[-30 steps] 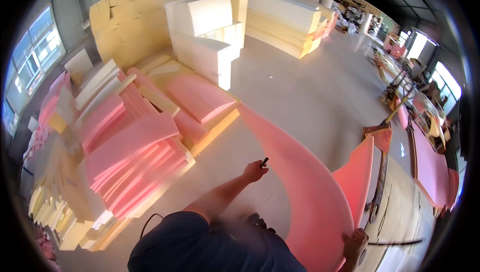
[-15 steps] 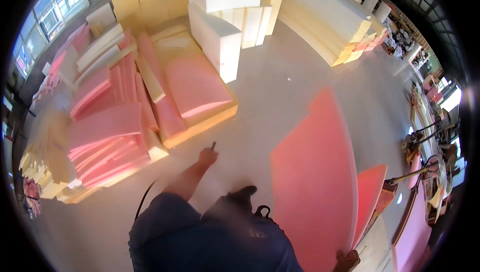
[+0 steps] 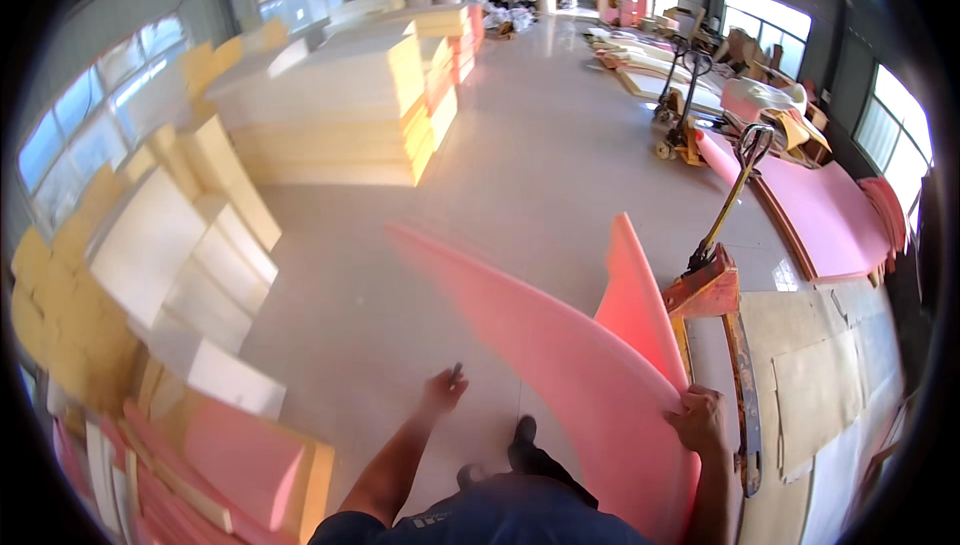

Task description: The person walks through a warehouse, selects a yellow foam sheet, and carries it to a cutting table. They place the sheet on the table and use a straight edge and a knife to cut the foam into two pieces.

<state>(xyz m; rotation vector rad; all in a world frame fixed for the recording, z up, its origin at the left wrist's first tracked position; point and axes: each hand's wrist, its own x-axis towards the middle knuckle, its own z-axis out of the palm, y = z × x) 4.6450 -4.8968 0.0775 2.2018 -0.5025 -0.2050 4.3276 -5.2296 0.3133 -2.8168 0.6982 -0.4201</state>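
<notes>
Our right hand (image 3: 698, 419) grips the pink foam (image 3: 570, 365) by its edge, beside the jack (image 3: 703, 290); our left hand (image 3: 440, 392) is closed round a dark tool (image 3: 456, 373); held one-handed, the foam's long free end could droop and trip us

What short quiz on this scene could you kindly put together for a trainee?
1. What does the right hand hold?
a) a yellow block
b) pink foam
c) a cardboard box

2. True or false: the nearest pallet jack stands to the right of that foam.

3. Fill in the gap: the left hand holds a small object that is ___ in colour.

Key: 1. b; 2. true; 3. dark.
</notes>
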